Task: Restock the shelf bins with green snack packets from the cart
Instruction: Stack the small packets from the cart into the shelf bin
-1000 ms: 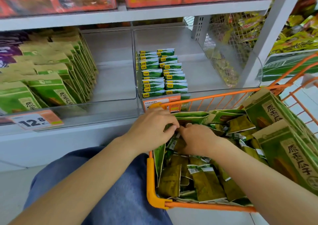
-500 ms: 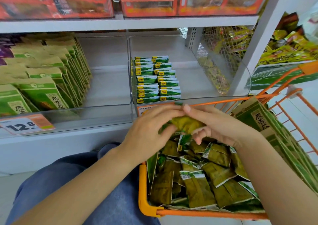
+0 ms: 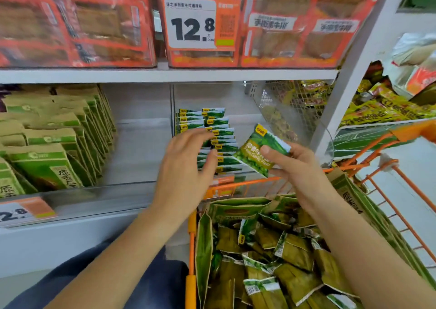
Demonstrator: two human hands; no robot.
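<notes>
My right hand point(image 3: 295, 164) pinches a small green snack packet point(image 3: 262, 151) in front of the clear shelf bin point(image 3: 250, 96), above the cart's rim. My left hand point(image 3: 186, 164) hangs open just left of it, its fingers spread in front of the two rows of green packets point(image 3: 207, 129) standing in that bin. The orange cart point(image 3: 191, 249) below holds a loose heap of several more green packets point(image 3: 271, 256).
A neighbouring bin at the left holds larger green-and-brown pouches point(image 3: 54, 134). Orange-wrapped goods and a 12.8 price tag point(image 3: 192, 23) fill the shelf above. Yellow packets point(image 3: 387, 110) lie at the right past the white upright. My knee point(image 3: 99, 282) is at the bottom left.
Both hands rose out of the cart toward the bin. My right hand now holds one packet alone, and my left hand has let go and opened.
</notes>
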